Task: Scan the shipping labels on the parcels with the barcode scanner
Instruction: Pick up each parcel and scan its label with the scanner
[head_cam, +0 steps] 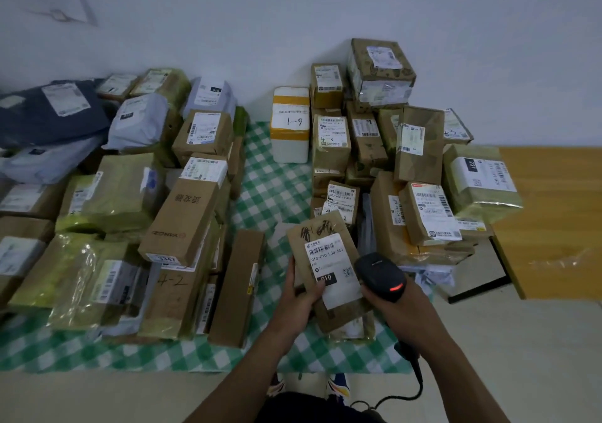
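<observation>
My left hand [301,295] grips a flat brown cardboard parcel [321,230] by its left edge, thumb across the lower part of its white shipping label [329,260], which carries a barcode and a black "010" patch. The parcel is lifted and tilted above the green checked cloth [260,175]. My right hand [395,308] holds a black barcode scanner [379,273] just right of the label. A red light glows on the scanner's head. Its black cable [413,377] runs down toward my body.
Many labelled parcels lie on the cloth: a pile of boxes and grey mailer bags at left [182,220], a stack of brown boxes at right [420,207], a white foam box marked "1-9" [290,123] at the back. A wooden table [553,214] stands at right, a white wall behind.
</observation>
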The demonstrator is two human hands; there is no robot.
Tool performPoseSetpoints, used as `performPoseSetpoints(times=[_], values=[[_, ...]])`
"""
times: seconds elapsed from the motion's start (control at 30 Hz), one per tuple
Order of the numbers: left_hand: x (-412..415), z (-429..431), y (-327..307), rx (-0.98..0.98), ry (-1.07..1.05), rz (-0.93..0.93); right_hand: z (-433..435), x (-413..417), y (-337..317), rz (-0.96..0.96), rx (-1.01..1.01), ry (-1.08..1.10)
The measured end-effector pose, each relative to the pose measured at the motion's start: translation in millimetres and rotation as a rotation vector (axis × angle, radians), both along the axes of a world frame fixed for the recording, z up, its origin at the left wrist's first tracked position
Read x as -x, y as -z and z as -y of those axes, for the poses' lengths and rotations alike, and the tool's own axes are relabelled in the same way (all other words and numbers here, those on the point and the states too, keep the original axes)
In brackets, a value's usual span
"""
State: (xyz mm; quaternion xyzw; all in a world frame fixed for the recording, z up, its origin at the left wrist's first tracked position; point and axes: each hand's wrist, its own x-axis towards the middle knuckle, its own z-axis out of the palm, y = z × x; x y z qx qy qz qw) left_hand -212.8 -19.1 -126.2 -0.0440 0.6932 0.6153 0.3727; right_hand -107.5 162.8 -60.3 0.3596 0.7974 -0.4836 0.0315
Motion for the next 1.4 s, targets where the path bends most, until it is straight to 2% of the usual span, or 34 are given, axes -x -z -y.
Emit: performPoseSetpoints(times=[0.23,0.33,0.63,1.07,1.4], values=[[28.5,21.8,-30.1,0.019,-0.022,-0.29,11.8,27.3,-28.7,-0.126,0.005,-0.111],[47.5,27.4,-41.6,0.0,-0.093,-0.4,21.1,43.9,-48.5,-0.196,0.013,-0.149],[100.0,25.8,-68.4,-0.017,-0.158,-0.594,30.0,89.5,-104.4,-0.301,-0.004,-0.348],[131.5,14.0,-84.0,0.153,-0.176,-0.648,34.0,114.6,-131.7,-0.253,0.086,-0.375],[147.1,13.1,-71.8,0.167,-0.188,-0.628,26.5,114.6,-133.6,-0.293,0.157,-0.385]])
